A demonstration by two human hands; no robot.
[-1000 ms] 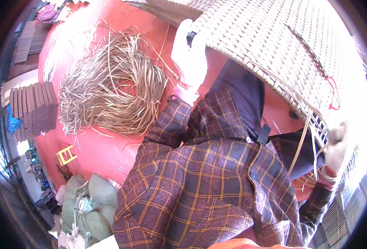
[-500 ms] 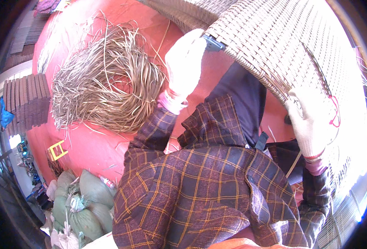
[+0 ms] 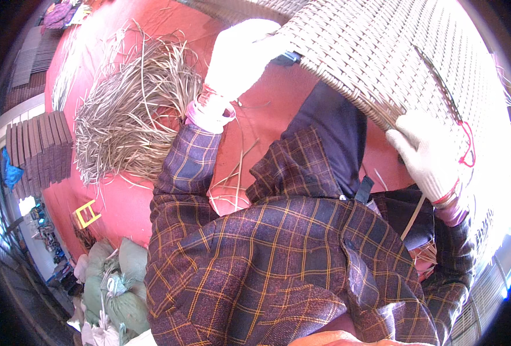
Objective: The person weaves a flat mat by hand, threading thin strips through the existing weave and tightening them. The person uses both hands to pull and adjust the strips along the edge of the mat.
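A large woven wicker piece point(image 3: 376, 52), pale from glare on its upper side, fills the upper right. My left hand point(image 3: 241, 60), in a washed-out white glove, closes its fingers on the far left corner, beside a small blue bracket-like part point(image 3: 287, 57). My right hand point(image 3: 425, 153), in a cream glove, grips the near edge, with the thumb along the rim and the fingers over the weave. Brown strands point(image 3: 389, 112) show at the rim just beyond its fingertips. On the wicker lies a thin dark tool point(image 3: 437, 81) with a red cord point(image 3: 469, 150).
A big bundle of loose brown strands point(image 3: 131, 109) lies on the red floor sheet point(image 3: 267, 121) at left. Beyond are stacked brown slabs point(image 3: 39, 150) and a yellow frame-shaped piece point(image 3: 87, 214). Tied green sacks point(image 3: 117, 288) sit at lower left. My bent leg point(image 3: 336, 127) is under the wicker.
My left hand has shifted left and away, its fingers now over the wicker corner. My right hand has slid slightly nearer, with its thumb now along the rim. The wicker has tilted slightly.
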